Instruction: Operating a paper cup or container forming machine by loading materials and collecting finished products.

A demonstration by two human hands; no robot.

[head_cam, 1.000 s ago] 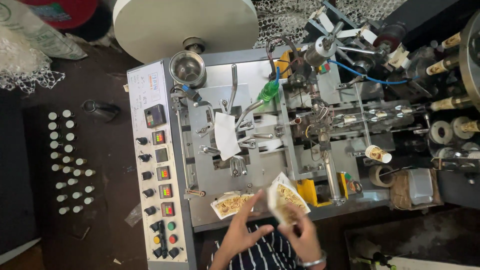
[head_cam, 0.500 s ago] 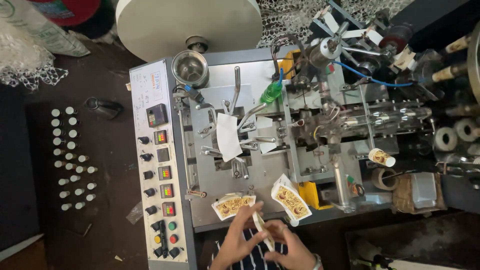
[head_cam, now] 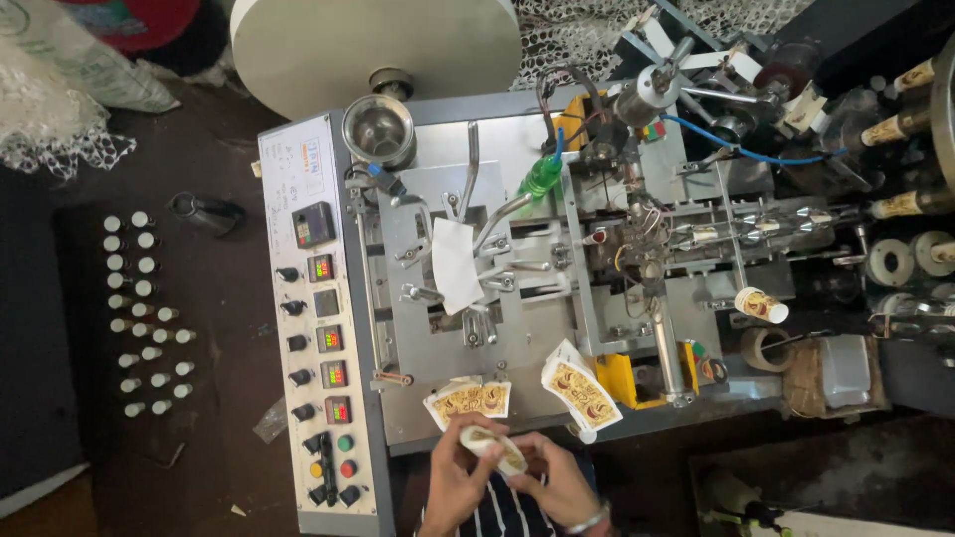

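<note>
Both hands were at the bottom edge of the view, just in front of the grey machine (head_cam: 557, 298): the left hand (head_cam: 460, 475) and right hand (head_cam: 557, 479) were each curled closed around the ends of one small printed paper cup (head_cam: 489, 446), held on its side between them. Two flat printed blanks (head_cam: 470, 401) (head_cam: 582, 390) lay on the machine deck just above the hands, near but not touching them. The forearms were cut off by the frame, and the cup's print was too small to make out.
</note>
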